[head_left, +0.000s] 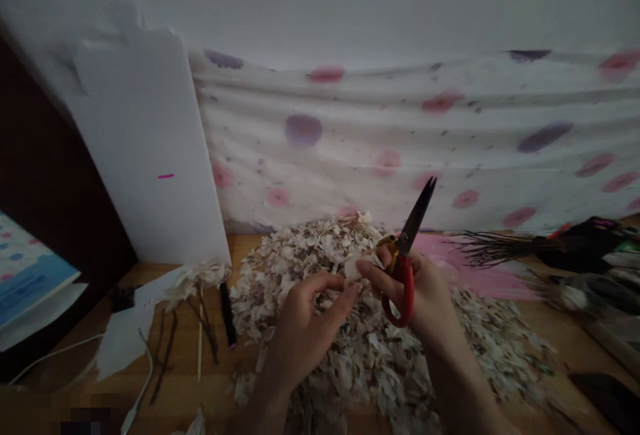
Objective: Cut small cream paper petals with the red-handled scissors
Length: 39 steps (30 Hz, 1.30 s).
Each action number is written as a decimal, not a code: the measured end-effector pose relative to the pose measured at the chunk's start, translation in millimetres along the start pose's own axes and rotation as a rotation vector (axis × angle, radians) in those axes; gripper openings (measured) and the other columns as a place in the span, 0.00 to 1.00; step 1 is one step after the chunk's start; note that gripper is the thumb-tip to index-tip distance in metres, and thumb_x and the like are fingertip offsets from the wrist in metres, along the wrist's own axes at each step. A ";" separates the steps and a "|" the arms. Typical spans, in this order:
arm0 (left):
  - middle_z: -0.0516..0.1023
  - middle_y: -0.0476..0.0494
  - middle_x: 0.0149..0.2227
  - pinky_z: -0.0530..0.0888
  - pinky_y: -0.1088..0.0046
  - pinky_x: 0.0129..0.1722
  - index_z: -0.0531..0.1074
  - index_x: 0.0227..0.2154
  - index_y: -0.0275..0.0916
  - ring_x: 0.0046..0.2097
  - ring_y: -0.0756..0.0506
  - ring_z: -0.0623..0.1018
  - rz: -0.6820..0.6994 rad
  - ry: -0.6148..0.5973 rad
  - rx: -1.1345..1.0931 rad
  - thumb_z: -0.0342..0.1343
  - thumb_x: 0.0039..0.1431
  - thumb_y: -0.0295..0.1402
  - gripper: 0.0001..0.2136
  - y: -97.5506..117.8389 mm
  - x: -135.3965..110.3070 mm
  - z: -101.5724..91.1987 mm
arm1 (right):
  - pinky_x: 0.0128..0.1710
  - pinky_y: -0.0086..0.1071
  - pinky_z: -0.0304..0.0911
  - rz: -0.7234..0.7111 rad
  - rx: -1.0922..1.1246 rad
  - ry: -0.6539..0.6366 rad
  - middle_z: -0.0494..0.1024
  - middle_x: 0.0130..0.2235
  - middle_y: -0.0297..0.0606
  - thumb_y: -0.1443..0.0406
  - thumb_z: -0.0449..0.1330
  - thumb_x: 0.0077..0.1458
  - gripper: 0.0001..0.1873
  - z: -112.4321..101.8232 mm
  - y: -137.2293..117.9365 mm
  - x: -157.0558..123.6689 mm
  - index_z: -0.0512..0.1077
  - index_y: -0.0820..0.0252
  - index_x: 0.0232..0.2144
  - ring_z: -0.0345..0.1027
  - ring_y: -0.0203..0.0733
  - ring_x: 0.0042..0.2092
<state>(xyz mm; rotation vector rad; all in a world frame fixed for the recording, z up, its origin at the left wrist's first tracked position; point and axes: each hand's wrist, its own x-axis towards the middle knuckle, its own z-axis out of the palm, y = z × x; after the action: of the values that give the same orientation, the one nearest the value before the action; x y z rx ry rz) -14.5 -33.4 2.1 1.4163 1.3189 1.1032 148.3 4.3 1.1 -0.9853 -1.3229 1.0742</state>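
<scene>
My right hand (407, 281) holds a pair of scissors (411, 228) with a red and yellow handle. The dark blades point up and away, their tips slightly apart. Between the thumb and fingers of that same hand sits a pale, thin dried petal (355, 265). My left hand (315, 315) meets it from the left, thumb and forefinger pinched at the petal's lower edge. Below both hands spreads a large heap of dried petals (280, 275), whitish with brownish bits. Part of the heap is hidden by my forearms.
On the left lie a pale dried flower bunch (200, 278), thin sticks (165, 355), a black marker (227, 315) and a white cable (145, 381). A white board (150, 128) stands behind. Dark twigs (500, 247) rest over a pink sheet (480, 271) at right.
</scene>
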 end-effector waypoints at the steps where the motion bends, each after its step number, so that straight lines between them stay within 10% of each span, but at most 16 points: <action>1: 0.82 0.45 0.37 0.70 0.66 0.48 0.78 0.32 0.41 0.44 0.40 0.78 0.019 -0.004 0.024 0.57 0.59 0.45 0.13 0.5 0.2 2.8 | 0.20 0.24 0.49 -0.003 0.007 0.002 0.60 0.21 0.24 0.59 0.72 0.45 0.22 0.7 -0.8 -0.5 0.60 0.55 0.26 0.51 0.31 0.21; 33: 0.79 0.48 0.35 0.67 0.71 0.42 0.78 0.32 0.45 0.41 0.43 0.76 0.067 -0.053 0.025 0.48 0.64 0.41 0.14 6.5 -4.5 0.0 | 0.20 0.26 0.49 0.015 -0.077 -0.002 0.58 0.20 0.23 0.55 0.71 0.48 0.22 1.6 -7.4 -6.3 0.59 0.54 0.26 0.51 0.32 0.21; 39: 0.76 0.47 0.31 0.67 0.69 0.42 0.71 0.27 0.42 0.38 0.44 0.75 0.127 -0.037 0.148 0.47 0.65 0.37 0.13 3.3 -3.5 -0.1 | 0.25 0.30 0.65 -0.008 -0.062 -0.026 0.79 0.36 0.37 0.57 0.70 0.49 0.20 2.0 -9.1 -7.5 0.60 0.55 0.26 0.69 0.37 0.27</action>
<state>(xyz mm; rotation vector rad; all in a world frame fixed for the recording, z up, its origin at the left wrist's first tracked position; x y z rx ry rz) -14.0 -37.1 5.2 1.6409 1.3211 1.0743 146.9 -5.2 8.2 -1.0133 -1.3876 1.0487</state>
